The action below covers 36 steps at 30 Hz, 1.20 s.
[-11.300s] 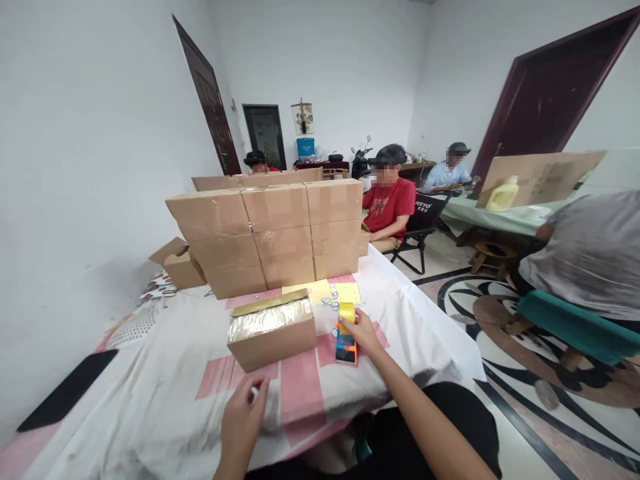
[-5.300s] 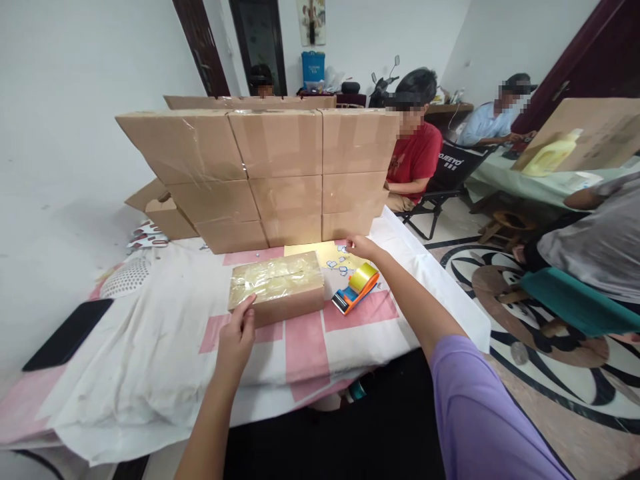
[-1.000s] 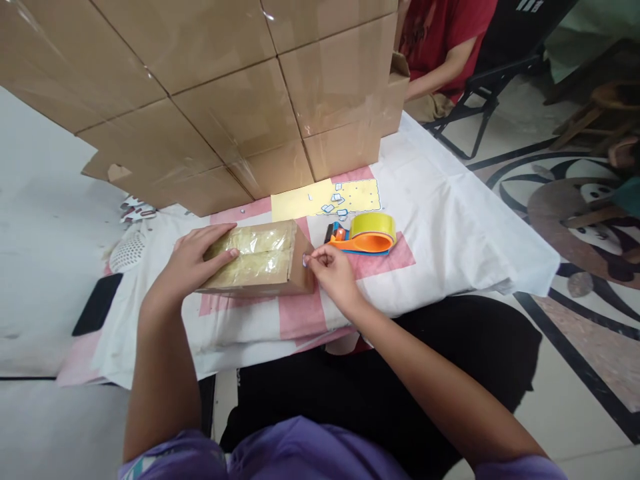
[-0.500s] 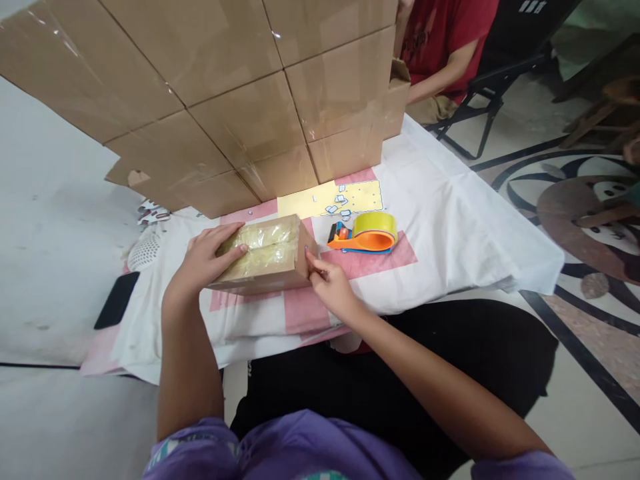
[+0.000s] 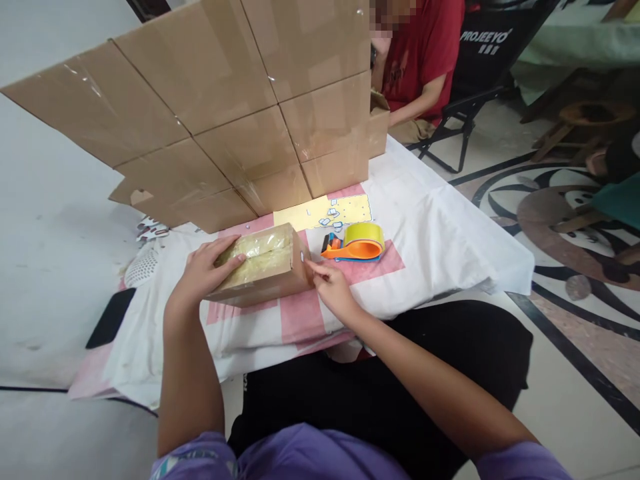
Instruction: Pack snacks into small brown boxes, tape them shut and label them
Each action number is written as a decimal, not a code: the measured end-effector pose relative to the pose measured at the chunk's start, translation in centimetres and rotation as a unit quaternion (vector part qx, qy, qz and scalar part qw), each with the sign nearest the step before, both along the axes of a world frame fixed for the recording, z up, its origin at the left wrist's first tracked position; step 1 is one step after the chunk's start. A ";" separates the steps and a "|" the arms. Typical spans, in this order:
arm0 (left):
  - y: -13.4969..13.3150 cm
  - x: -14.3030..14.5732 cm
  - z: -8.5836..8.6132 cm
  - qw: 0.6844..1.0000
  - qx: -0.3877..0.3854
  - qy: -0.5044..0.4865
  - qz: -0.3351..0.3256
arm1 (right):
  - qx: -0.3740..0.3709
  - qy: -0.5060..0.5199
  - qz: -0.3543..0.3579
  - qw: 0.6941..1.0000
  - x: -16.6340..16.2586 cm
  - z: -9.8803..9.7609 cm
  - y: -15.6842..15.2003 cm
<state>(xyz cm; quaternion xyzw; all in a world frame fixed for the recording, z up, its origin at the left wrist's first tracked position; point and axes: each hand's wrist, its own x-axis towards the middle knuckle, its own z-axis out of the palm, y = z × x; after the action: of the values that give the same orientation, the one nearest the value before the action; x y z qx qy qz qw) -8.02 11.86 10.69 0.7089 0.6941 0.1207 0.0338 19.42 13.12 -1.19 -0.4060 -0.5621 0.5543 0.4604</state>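
A small cardboard box (image 5: pixel 260 287) lies on the cloth-covered table in front of me, its top seam covered with shiny yellowish tape. My left hand (image 5: pixel 203 270) grips the box's left end, thumb on top and fingers over the far side. On the right end face is a small white sticker (image 5: pixel 302 256). Just below it, the outstretched index finger of my right hand (image 5: pixel 330 287) meets the box, with the other fingers curled and nothing visible in them. To the right rests an orange and blue tape dispenser (image 5: pixel 355 251) with a yellow-green roll.
Stacked cardboard boxes (image 5: pixel 240 127) form a wall at the back. Before them lies a yellow sticker sheet (image 5: pixel 300 215) with several stickers. A black phone-like slab (image 5: pixel 111 319) is at the table's left edge. A person in a red shirt (image 5: pixel 430 60) sits beyond the stack.
The view has shifted slightly. My right index finger has slid down off the sticker, which now shows on the box's end. My left hand keeps its hold.
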 end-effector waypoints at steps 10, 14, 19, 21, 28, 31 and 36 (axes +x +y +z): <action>0.1 0.0 0.0 1.000 -0.019 0.004 0.018 | 0.041 -0.026 0.000 0.999 0.7 0.5 0.6; 0.3 -0.5 -0.4 1.000 0.003 -0.016 0.011 | 0.055 -0.019 0.028 0.998 -0.3 -0.5 0.1; 0.8 -1.6 -1.5 0.999 0.027 -0.017 0.016 | 0.074 -0.051 0.039 0.995 -0.1 -1.2 1.0; 1.0 -2.0 -1.9 0.999 0.030 -0.020 0.019 | 0.070 -0.053 0.018 0.996 0.3 -1.1 1.7; 1.1 -2.9 -2.3 0.998 0.038 -0.055 0.012 | 0.054 -0.077 0.087 0.992 0.8 -0.4 1.4; 1.0 -2.8 -2.0 0.997 0.032 -0.069 0.002 | 0.081 -0.109 0.139 0.981 1.9 0.9 1.5; 0.7 -2.4 -1.5 0.993 0.024 -0.106 -0.040 | 0.160 -0.139 0.225 0.951 2.6 2.7 2.4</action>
<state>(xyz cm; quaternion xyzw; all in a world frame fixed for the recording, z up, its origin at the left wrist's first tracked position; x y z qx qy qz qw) -10.39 12.60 9.24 0.7199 0.6546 0.2104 0.0948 21.99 15.53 1.53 -0.2632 -0.7784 0.4842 0.3004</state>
